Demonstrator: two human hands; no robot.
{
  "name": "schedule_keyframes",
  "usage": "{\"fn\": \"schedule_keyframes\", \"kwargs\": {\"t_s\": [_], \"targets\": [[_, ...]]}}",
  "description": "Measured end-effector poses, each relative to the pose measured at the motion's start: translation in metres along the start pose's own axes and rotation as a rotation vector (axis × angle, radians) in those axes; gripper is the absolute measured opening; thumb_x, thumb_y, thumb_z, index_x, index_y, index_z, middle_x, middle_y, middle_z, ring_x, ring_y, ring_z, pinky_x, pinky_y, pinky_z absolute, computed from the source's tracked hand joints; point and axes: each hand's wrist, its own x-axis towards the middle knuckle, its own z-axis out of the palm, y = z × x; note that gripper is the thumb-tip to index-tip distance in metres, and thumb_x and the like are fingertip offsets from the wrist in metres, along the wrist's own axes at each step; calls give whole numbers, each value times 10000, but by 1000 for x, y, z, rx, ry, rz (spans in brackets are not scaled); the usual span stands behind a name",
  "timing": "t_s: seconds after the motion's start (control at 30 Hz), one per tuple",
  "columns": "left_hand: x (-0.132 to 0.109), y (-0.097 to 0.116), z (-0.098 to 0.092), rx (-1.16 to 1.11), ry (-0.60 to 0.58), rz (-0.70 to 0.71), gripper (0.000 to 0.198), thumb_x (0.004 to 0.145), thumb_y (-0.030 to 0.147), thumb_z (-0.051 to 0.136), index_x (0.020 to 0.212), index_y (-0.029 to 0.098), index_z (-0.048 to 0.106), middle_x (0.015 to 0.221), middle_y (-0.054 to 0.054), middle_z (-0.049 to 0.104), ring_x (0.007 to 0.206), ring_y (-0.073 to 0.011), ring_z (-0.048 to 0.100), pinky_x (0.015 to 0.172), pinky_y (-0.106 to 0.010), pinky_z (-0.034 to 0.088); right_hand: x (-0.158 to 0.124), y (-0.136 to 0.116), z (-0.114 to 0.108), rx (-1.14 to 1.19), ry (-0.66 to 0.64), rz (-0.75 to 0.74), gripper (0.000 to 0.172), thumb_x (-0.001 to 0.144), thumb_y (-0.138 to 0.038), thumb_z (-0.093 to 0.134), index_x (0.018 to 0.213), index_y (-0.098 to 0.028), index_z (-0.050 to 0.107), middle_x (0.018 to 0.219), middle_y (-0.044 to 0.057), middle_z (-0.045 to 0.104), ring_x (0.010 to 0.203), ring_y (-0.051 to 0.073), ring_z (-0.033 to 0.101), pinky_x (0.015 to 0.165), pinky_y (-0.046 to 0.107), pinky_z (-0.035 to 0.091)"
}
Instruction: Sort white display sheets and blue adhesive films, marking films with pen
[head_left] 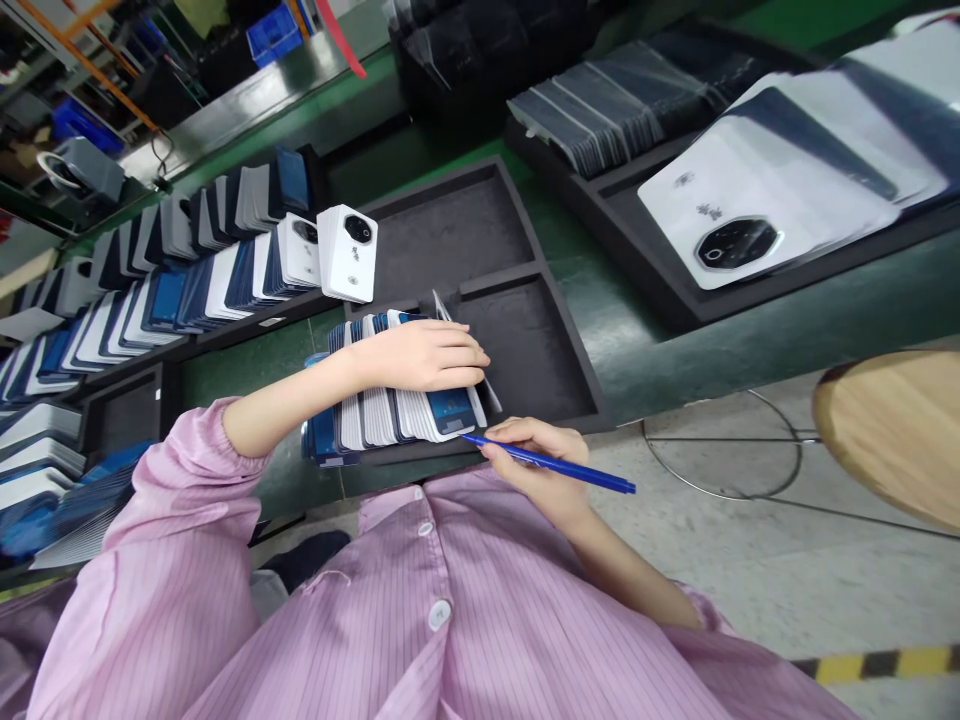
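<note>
A row of thin phone back panels, white and dark blue, stands on edge in a black foam tray. My left hand lies across their top edges, fingers stretched out, with the fingertips at a slim tilted panel at the row's front. It partly covers the panels beneath. The front face of the row shows a blue film. In my right hand is a blue pen, held between thumb and fingers. Its tip is at the lower edge of the front panel.
White panels with a black camera area sit at the tray's left edge. Long rows of panels fill trays on the left. Another black tray at right carries white panels and wrapped dark ones. A wooden stool stands at right.
</note>
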Motion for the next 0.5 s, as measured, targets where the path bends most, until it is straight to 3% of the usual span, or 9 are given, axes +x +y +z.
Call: {"fn": "schedule_keyframes", "kwargs": {"t_s": [0.17, 0.5], "targets": [[11, -2, 2, 71, -1, 25, 355, 1042, 130, 367, 1066, 157, 720, 1210, -107, 747, 1138, -185, 701, 1085, -407, 531, -2, -1, 5, -107, 7, 82, 51, 772, -251, 743, 723, -238, 746, 667, 12, 768, 524, 174, 693, 514, 265, 566], [8, -1, 4, 10, 3, -28, 344, 1039, 118, 372, 1109, 156, 707, 1217, -111, 743, 1166, -176, 690, 1099, -417, 523, -1, -1, 8, -115, -33, 69, 41, 779, -247, 751, 752, -234, 778, 738, 20, 792, 596, 191, 735, 584, 279, 604]]}}
